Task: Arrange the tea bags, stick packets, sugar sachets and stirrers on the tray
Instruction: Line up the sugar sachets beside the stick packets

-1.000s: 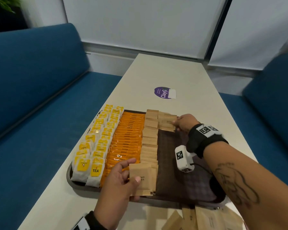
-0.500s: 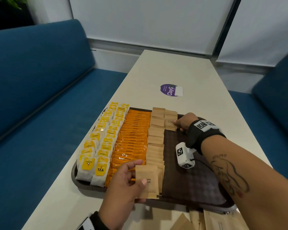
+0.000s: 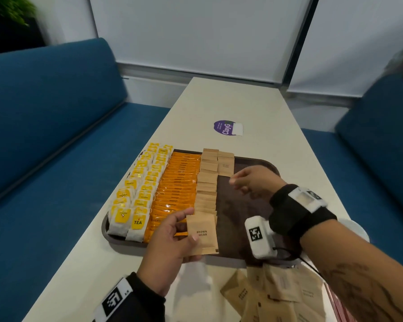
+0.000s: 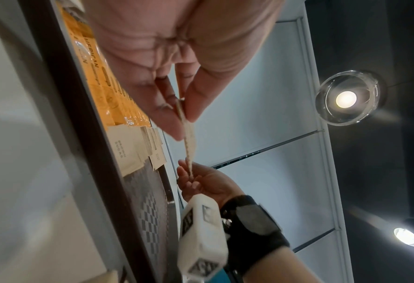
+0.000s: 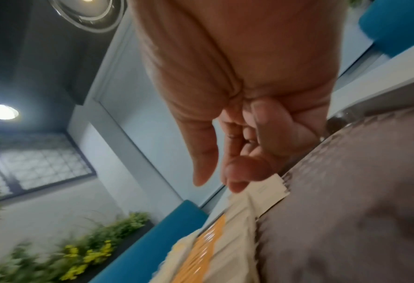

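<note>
On the dark brown plastic tray, the left hand is pinching a flat brown paper sugar sachet at the near edge, and the empty right hand, fingers relaxed, is hovering beside the short second sachet column. The next sachet should probably overlap that column evenly. Only the left wrist view is showing the thumb and fingertips clamping the sachet edge-on.

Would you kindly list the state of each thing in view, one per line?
Left hand: pinches a brown sugar sachet at the tray's near edge.
Right hand: empty, fingers relaxed, above the tray.
Tea bags: two rows on the tray.
Orange stick packets: one overlapped row.
Placed sugar sachets: one full row, a second begun.
Loose sachets: heaped on the table.
</note>
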Demonstrator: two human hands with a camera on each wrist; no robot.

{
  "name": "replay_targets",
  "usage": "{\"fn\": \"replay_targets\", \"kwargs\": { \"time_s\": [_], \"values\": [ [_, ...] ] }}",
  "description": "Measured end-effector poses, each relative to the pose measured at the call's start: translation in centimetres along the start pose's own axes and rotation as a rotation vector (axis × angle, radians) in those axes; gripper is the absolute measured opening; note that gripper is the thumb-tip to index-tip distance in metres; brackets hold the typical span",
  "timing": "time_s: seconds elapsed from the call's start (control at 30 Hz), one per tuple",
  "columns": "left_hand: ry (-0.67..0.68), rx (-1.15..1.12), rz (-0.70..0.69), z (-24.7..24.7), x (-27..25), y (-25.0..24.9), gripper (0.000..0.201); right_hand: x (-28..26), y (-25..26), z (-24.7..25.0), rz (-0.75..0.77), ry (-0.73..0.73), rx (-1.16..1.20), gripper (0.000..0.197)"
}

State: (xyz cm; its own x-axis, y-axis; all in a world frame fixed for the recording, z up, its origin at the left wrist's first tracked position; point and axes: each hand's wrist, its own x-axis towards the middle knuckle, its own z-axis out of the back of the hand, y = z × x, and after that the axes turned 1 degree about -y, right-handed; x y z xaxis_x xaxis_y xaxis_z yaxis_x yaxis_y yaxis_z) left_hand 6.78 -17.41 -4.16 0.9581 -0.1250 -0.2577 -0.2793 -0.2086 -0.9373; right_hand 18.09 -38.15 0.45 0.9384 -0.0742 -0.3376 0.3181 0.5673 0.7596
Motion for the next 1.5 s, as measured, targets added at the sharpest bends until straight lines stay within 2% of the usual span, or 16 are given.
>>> {"fn": "replay_targets", "kwargs": {
  "time_s": [0.13, 0.23, 0.5, 0.7, 0.8, 0.87, 0.93, 1.07, 1.37, 1.5],
  "values": [
    [0.020, 0.008, -0.017, -0.9, -0.7, 0.2, 0.049, -5.8, -1.1, -1.6, 0.047, 0.163, 0.035, 0.011],
    [0.023, 0.015, -0.030, -1.4, -1.0, 0.3, 0.049, -8.5, -2.2, -3.0, 0.031, 0.267, 0.241, 0.013],
    [0.004, 0.032, -0.037, -2.1, -0.8, 1.0, 0.047, -9.7, -3.5, -4.3, 0.035, 0.211, 0.304, 0.008],
    [0.029, 0.110, 0.039, -1.4, -0.7, 1.4, 0.032, -5.3, -2.1, -1.8, 0.047, -0.091, 0.244, 0.006],
    [0.048, 0.179, 0.069, -1.0, -0.5, 1.6, 0.027, -1.5, -1.3, -0.6, -0.038, -0.156, 0.261, 0.008],
    [0.054, 0.191, 0.087, -0.8, -0.2, 1.6, 0.025, 1.3, -0.6, -0.3, -0.113, -0.168, 0.254, 0.006],
    [0.054, 0.178, 0.094, -0.7, 0.2, 1.3, 0.023, 4.1, -0.3, -0.3, -0.166, -0.151, 0.162, 0.016],
    [0.057, 0.146, 0.085, -0.6, 0.9, 0.8, 0.022, 8.2, -0.6, -0.5, -0.166, -0.118, 0.101, 0.021],
    [0.027, 0.154, 0.069, -0.3, 1.8, 0.5, 0.023, 10.8, -0.9, -0.5, -0.197, -0.138, 0.031, 0.021],
    [0.019, 0.161, 0.082, -0.3, 1.8, 0.4, 0.022, 11.1, -0.9, -0.9, -0.262, -0.155, 0.018, 0.020]
  ]
}}
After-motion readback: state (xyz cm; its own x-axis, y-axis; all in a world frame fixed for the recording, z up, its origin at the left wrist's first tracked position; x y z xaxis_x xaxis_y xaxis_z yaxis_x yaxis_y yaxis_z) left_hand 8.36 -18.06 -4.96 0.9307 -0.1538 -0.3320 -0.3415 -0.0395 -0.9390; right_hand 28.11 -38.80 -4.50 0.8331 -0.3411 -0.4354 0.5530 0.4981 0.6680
